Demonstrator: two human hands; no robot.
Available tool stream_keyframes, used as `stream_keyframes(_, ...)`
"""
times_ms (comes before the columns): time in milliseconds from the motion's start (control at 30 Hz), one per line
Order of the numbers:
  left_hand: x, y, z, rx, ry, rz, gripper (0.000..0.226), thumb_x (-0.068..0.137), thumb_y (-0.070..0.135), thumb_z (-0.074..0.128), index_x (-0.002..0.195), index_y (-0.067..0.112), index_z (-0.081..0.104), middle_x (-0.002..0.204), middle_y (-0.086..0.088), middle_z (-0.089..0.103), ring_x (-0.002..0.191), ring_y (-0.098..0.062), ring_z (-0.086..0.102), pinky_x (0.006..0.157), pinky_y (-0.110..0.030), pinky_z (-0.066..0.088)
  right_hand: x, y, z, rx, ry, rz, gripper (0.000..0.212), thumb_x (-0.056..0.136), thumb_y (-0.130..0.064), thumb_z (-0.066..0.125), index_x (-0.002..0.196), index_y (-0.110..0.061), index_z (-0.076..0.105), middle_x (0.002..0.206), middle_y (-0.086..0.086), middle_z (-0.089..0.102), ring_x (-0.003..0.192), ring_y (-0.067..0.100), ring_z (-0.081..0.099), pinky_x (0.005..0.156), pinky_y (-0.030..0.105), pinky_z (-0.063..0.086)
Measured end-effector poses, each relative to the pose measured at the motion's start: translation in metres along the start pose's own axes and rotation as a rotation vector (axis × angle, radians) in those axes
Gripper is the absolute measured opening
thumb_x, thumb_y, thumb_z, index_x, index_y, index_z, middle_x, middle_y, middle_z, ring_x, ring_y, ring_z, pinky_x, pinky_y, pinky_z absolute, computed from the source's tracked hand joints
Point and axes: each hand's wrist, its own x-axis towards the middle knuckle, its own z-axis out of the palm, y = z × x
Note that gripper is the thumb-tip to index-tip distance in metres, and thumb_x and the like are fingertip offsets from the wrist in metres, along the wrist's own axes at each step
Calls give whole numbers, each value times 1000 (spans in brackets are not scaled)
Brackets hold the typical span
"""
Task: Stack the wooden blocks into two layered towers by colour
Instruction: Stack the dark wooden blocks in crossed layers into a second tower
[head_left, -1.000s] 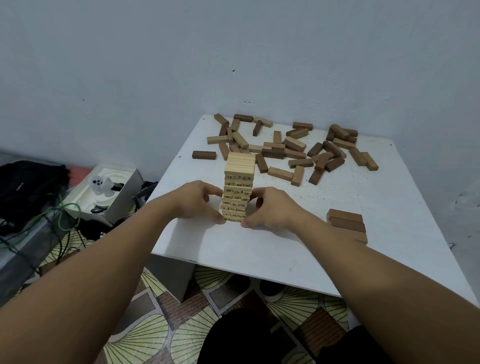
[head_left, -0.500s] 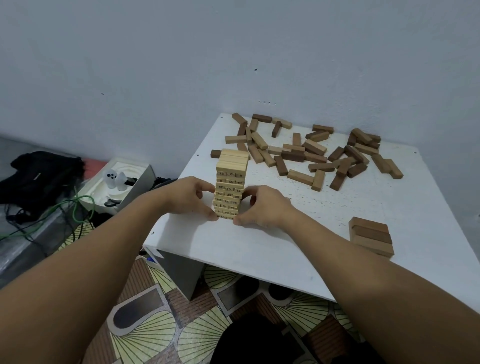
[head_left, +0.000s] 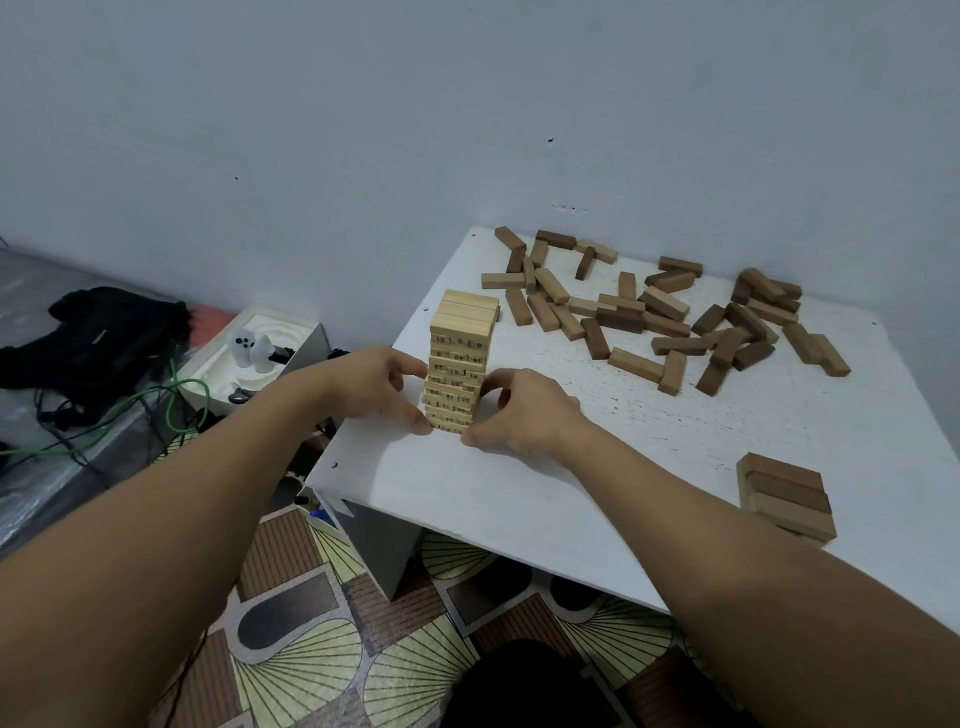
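Note:
A tall tower of light numbered wooden blocks (head_left: 460, 353) stands near the left edge of the white table (head_left: 649, 467). My left hand (head_left: 376, 387) grips its lower part from the left, thumb and fingers curled against the blocks. On the tower's right side, my right hand (head_left: 522, 413) pinches the base in the same way. A short stack of brown blocks (head_left: 784, 493) sits at the table's front right. Several loose brown blocks (head_left: 654, 312) lie scattered across the far side of the table.
A grey wall runs behind the table. Left of the table on the floor stand a white box (head_left: 260, 358) with small white figures, a black bag (head_left: 98, 332) and green and black cables (head_left: 130, 410). Patterned floor tiles show below the table's front edge.
Both hands have slid the light tower leftward across the table, closer to its left edge; the view has swung so the table sits further right.

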Motion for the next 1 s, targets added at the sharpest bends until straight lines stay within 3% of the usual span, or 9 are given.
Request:
stream_keyframes(300, -4, -7, -8, -44, -10, -14, 31, 80, 34, 89, 94, 54, 71, 79, 2, 43, 70, -17, 51, 67, -31, 52, 5, -8, 6, 26, -5, -24, 45, 69, -42, 88, 107, -43, 66, 87, -18, 62, 99, 13, 58, 103, 46, 43)
stream_keyframes(467, -4, -11, -13, -68, -19, -4, 38, 78, 29, 90, 83, 62, 72, 79, -1, 40, 70, -18, 47, 65, -32, 47, 9, -12, 11, 29, -11, -25, 45, 69, -42, 88, 108, -43, 65, 88, -19, 62, 93, 9, 54, 100, 44, 44)
stream_keyframes(733, -3, -20, -15, -79, -22, 26, 38, 78, 28, 90, 86, 61, 73, 76, -1, 45, 66, -16, 48, 65, -28, 42, 17, -11, 19, 49, -35, -23, 53, 59, -49, 86, 106, -47, 63, 94, -19, 65, 102, 15, 60, 99, 48, 49)
stream_keyframes(867, -2, -22, -13, -106, -15, 29, 40, 78, 25, 90, 85, 61, 73, 77, -3, 44, 67, -16, 47, 65, -28, 40, 17, -7, 18, 52, -22, -14, 47, 66, -48, 86, 107, -48, 63, 92, -20, 64, 106, 19, 57, 98, 44, 42)
stream_keyframes(1000, -1, -25, -11, -107, -5, 3, 39, 78, 24, 90, 102, 50, 74, 78, -1, 46, 68, -16, 49, 63, -27, 40, 13, -7, 17, 66, -18, -16, 46, 70, -48, 86, 108, -48, 61, 92, -19, 62, 106, 19, 54, 96, 40, 40)
